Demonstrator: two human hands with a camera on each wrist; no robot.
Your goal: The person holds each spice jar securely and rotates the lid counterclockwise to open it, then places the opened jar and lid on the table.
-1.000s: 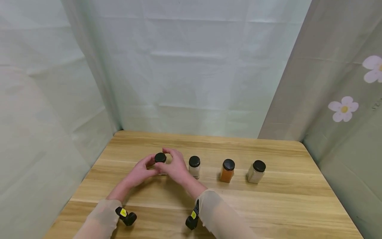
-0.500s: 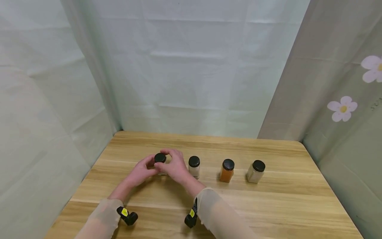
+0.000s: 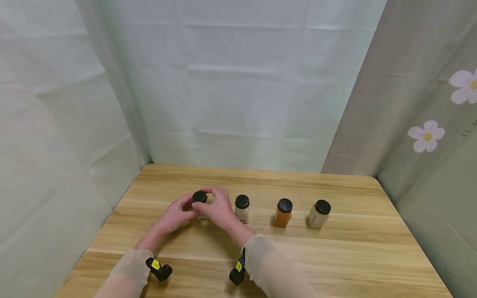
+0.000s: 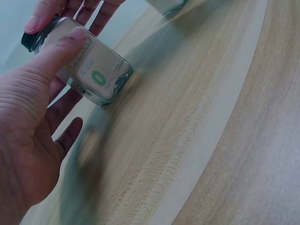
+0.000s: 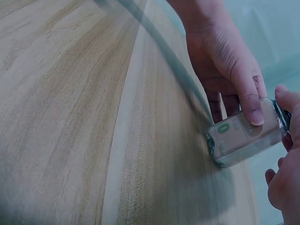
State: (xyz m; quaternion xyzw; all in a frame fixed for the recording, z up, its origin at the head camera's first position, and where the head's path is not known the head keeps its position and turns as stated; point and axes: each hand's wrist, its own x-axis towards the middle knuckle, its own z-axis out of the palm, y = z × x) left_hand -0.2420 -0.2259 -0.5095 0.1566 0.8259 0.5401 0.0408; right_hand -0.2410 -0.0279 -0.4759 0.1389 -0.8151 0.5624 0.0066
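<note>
Between both hands, at the left of the row, stands a square glass spice jar (image 4: 96,65) with pale powder inside and a black lid (image 3: 199,196). My left hand (image 3: 175,215) grips the jar's body, its thumb across the printed label in the left wrist view. My right hand (image 3: 220,207) pinches the black lid from the right side, thumb in front and fingers behind. In the right wrist view the jar (image 5: 243,133) appears with its base at the table, and the right hand (image 5: 288,173) is partly cut off by the frame edge.
To the right along the wooden table (image 3: 335,265) stand a jar of whitish powder (image 3: 242,213), a jar of orange powder (image 3: 283,218) and a jar of beige powder (image 3: 318,219), all black-lidded. Pale cloth curtains (image 3: 238,91) enclose the back and sides.
Hardly anything differs. Both hands stay at the leftmost jar, and the right wrist has shifted very slightly left. The other jars stand where they were.
</note>
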